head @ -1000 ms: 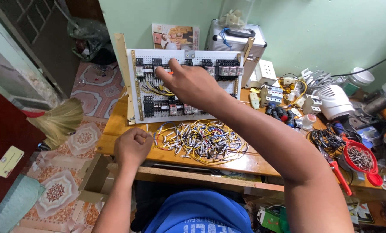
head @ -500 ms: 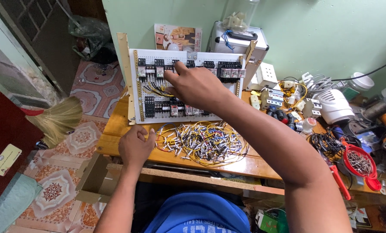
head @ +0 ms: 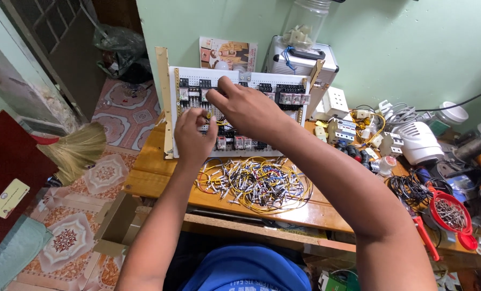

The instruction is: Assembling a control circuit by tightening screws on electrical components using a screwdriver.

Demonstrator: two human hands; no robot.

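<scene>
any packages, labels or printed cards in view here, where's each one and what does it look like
Printed picture card: leans on the green wall behind the white wiring panel that both hands touch; rectangular, orange and cream, illustrated.
Label card: stuck on the dark red board at far left; small pale yellow rectangle, tilted.
Green package: at the bottom edge, under the wooden bench; only a corner shows.
No screens in view.

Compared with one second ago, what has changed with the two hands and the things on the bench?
The left hand left the bench edge and rose to the white panel board, fingers at a yellow wire. The right hand stayed on the board, shifting slightly. Whether either grips anything is unclear. The wire pile and wooden bench stayed as they were.
</scene>
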